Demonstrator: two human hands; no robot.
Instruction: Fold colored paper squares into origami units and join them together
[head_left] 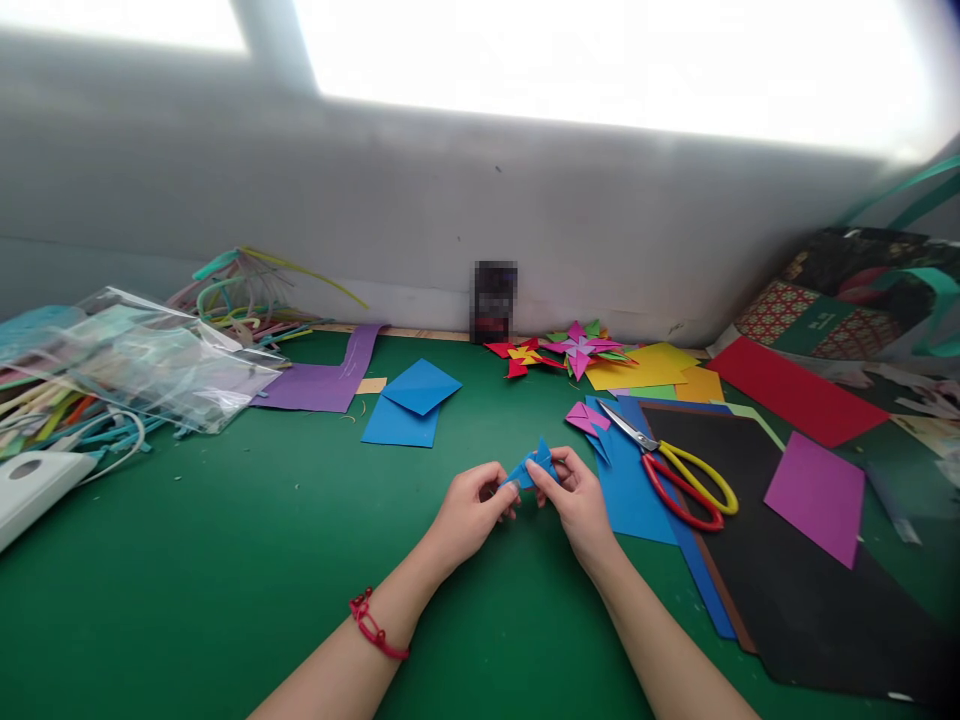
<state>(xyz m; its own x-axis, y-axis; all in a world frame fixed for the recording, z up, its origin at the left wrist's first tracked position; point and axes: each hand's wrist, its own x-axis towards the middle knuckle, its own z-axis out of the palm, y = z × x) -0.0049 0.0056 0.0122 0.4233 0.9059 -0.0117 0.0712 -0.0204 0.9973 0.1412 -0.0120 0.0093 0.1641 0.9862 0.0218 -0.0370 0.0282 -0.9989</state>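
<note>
A small folded blue paper piece with pointed tips is held between both hands, above the green tabletop. My left hand pinches its left end between thumb and fingers. On the other side, my right hand grips it with the thumb pressed on its face; the fingers behind are partly hidden. Just right of my right hand lie a small folded pink paper and scissors with one red and one yellow handle. Two blue paper squares overlap on the table, beyond my left hand.
Finished folded paper stars lie near the wall beside yellow paper. At right are a black sheet, a purple square and red paper. A clear plastic bag and a white power strip occupy the left.
</note>
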